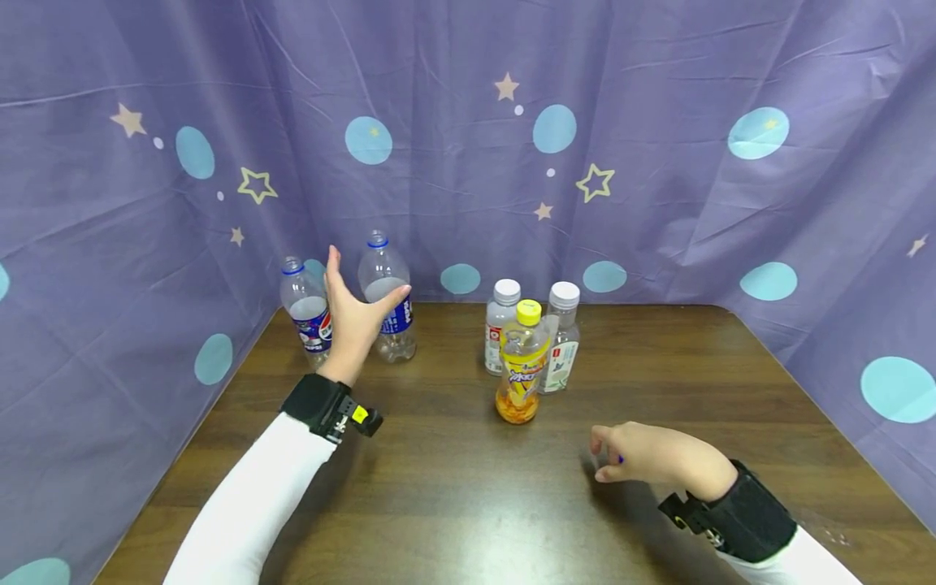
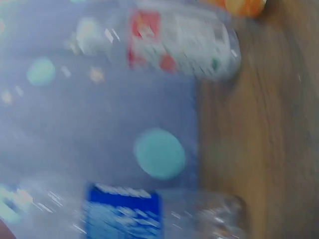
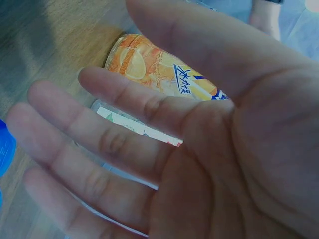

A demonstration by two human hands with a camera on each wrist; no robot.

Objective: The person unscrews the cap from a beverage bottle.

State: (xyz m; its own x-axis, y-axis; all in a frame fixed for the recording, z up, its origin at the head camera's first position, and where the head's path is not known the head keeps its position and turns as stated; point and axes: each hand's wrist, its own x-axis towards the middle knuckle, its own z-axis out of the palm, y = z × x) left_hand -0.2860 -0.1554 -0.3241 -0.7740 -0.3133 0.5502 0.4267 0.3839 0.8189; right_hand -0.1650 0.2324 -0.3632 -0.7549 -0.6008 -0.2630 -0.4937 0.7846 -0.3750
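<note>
Just left of the yellow-capped juice bottle (image 1: 521, 364) on the desk (image 1: 453, 487), the left hand (image 1: 353, 313), its grip spread wide and empty, nears the blue-labelled bottle (image 1: 386, 299), which looks light, crushable and slippery, best held mid-body.

- Left wrist view smeared by motion blur: white-labelled clear plastic bottle (image 2: 182, 42) unreadable, orange drink bottle (image 2: 239, 6) cut off at the top edge, blue-labelled clear plastic bottle (image 2: 124, 211) cropped at the bottom
- Raised left hand (image 1: 353, 313) covering parts of both blue-labelled bottles in the head view
- Right hand (image 3: 199, 144) filling the right wrist view, hiding most of the bottles behind it
- Small blue object (image 1: 620, 460) at the right fingertips too small to identify
</note>
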